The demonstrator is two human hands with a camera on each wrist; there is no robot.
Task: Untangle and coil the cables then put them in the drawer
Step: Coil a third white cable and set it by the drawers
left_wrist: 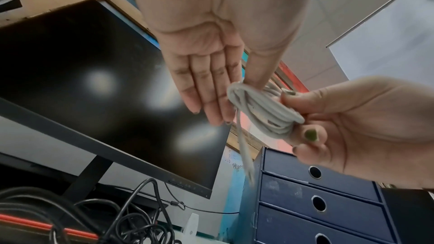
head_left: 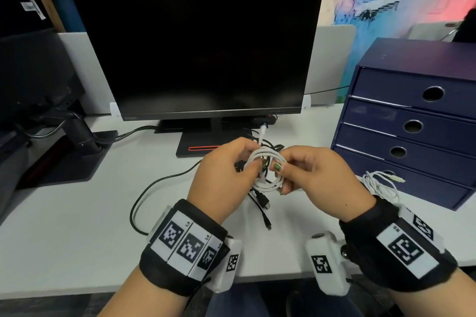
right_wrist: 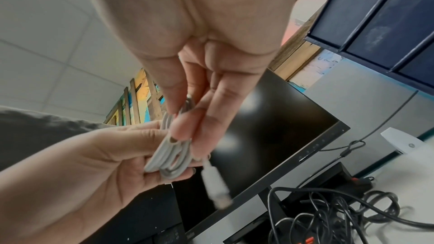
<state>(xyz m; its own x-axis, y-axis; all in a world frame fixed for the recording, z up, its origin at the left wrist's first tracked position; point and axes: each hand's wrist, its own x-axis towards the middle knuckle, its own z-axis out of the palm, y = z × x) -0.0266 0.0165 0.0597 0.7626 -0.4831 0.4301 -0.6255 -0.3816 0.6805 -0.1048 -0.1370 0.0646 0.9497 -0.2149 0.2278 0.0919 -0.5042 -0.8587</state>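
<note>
A white cable (head_left: 268, 183) is wound into a small coil and held above the desk in front of the monitor. My left hand (head_left: 253, 159) pinches the coil's left side between thumb and straight fingers (left_wrist: 211, 99). My right hand (head_left: 280, 170) pinches its right side with thumb and fingertips (right_wrist: 183, 127). The coil (left_wrist: 265, 110) (right_wrist: 169, 157) has a loose end with a white plug (right_wrist: 216, 186) sticking out away from me. Under the hands lies a tangle of black cables (head_left: 261, 201). A second white cable (head_left: 381, 185) lies loosely bunched by the blue drawer unit (head_left: 412, 123), whose drawers look closed.
A dark monitor (head_left: 195, 46) on its stand fills the back of the white desk (head_left: 77, 239). A black lead (head_left: 144, 195) loops across the desk on the left. Another screen on an arm (head_left: 38, 85) stands at the far left.
</note>
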